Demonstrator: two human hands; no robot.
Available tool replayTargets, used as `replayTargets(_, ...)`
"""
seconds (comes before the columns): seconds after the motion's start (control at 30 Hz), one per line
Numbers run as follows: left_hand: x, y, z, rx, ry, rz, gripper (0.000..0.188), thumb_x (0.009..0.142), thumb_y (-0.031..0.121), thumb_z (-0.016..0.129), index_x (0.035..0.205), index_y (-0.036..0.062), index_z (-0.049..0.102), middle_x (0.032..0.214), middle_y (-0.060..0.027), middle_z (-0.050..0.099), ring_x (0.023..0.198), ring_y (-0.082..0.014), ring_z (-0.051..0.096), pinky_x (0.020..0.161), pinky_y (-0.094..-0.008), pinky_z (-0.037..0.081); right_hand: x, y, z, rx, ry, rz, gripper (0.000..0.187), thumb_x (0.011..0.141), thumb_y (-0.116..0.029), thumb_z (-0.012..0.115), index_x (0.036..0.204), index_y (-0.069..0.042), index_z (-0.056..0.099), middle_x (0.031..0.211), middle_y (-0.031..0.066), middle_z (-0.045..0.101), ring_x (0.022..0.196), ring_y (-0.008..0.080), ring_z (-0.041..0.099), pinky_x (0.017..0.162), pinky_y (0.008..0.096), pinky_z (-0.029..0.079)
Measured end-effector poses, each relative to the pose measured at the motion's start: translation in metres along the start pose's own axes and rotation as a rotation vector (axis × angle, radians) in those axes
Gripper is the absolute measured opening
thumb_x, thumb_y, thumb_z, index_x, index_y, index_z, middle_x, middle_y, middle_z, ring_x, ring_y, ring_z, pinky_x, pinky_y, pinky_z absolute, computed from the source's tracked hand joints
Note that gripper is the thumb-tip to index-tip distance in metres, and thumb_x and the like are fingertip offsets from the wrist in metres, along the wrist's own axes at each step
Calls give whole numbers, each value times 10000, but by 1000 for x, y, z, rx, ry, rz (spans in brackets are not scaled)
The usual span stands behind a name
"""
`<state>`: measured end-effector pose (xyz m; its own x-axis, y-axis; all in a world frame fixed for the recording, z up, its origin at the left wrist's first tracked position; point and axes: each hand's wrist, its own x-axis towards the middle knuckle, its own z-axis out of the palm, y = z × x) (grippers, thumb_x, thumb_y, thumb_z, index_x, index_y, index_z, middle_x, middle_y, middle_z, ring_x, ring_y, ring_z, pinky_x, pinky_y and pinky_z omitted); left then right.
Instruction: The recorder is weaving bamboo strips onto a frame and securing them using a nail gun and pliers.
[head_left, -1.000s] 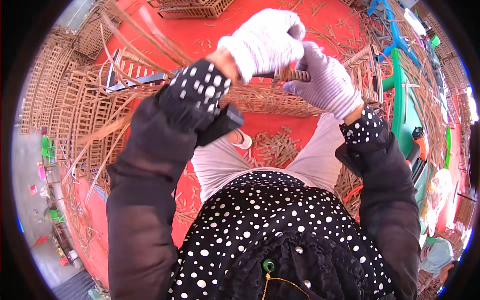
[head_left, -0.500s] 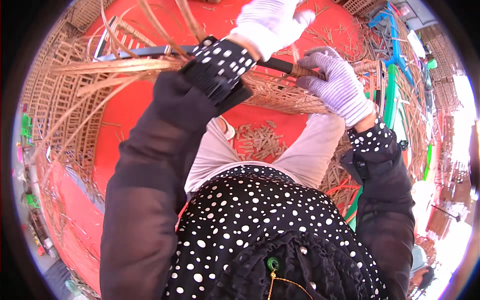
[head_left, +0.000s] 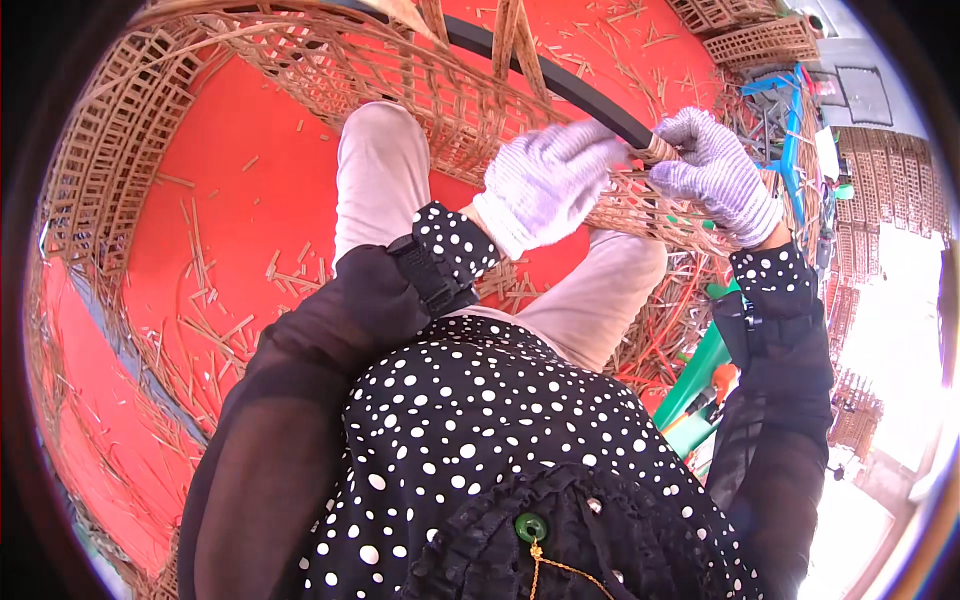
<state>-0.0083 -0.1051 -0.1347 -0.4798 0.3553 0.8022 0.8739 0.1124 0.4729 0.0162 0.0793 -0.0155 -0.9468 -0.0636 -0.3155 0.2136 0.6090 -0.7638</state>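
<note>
A black frame bar (head_left: pixel 590 97) runs slantwise in front of me. Near its right end it is wound with a brown wicker strip (head_left: pixel 658 150). My right hand (head_left: pixel 722 180), in a white and lilac striped knit glove, is closed round this wound part, thumb below and fingers above. Just left of it, my left hand (head_left: pixel 545 190), gloved alike, reaches in below the bar. Its fingertips are smeared by motion, so any strip between them is hidden. Brown openwork weaving (head_left: pixel 460 110) hangs from the bar across my knees, with loose strips (head_left: pixel 518 45) standing up from it.
Short brown offcuts (head_left: pixel 230 330) litter the red floor (head_left: pixel 250 230). More woven wicker pieces (head_left: pixel 110 150) lie at the far left, and others (head_left: pixel 765 42) at the far right. A blue stand (head_left: pixel 795 150) and a green plastic piece (head_left: pixel 700 370) are at my right.
My left hand has come down and in toward my right hand, from above the bar to below it. The bar now slopes more steeply, and the weaving has shifted. My right hand keeps its grip.
</note>
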Motion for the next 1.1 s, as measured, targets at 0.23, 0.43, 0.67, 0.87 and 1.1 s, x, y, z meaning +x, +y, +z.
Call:
replayTargets(0.23, -26, 5, 18, -150, 43, -252, 306, 765, 123, 610, 1064, 144, 548, 992, -57, 538, 713, -251, 601, 585, -334, 505, 9, 14, -6, 22, -169, -96, 362, 681, -117, 712, 969, -19, 517, 844, 47, 550, 711, 89, 522, 601, 220, 452)
replayTargets(0.43, -7, 32, 18, -185, -13, -563, 337, 749, 231, 682, 1034, 78, 587, 1050, -71, 504, 795, -207, 589, 658, -294, 483, 11, -4, -9, 227, -278, 113, 424, 683, -54, 667, 1048, 5, 460, 824, 56, 550, 607, 95, 522, 508, 226, 440)
replayTargets(0.67, 11, 30, 30, -324, 26, -853, 203, 685, 164, 725, 778, 8, 635, 882, -68, 527, 718, -165, 559, 658, -279, 462, 8, 5, -2, 267, -218, 2, 456, 696, -52, 672, 1095, 16, 464, 898, 94, 592, 587, 97, 552, 513, 218, 472)
replayTargets(0.87, -3, 21, 21, -220, -30, -586, 160, 690, 127, 725, 754, 29, 615, 817, -46, 529, 611, -140, 506, 586, -264, 436, 2, -2, -2, 173, -183, 70, 486, 683, -41, 668, 1120, 30, 465, 865, 88, 596, 655, 96, 560, 521, 233, 463)
replayTargets(1.1, -12, 36, 33, -405, 134, -703, 213, 717, 118, 713, 862, 20, 593, 905, -38, 519, 669, -125, 563, 585, -247, 459, 11, 7, -3, 465, -368, 148, 630, 636, 41, 644, 1197, 100, 363, 847, 120, 592, 587, 141, 581, 486, 243, 473)
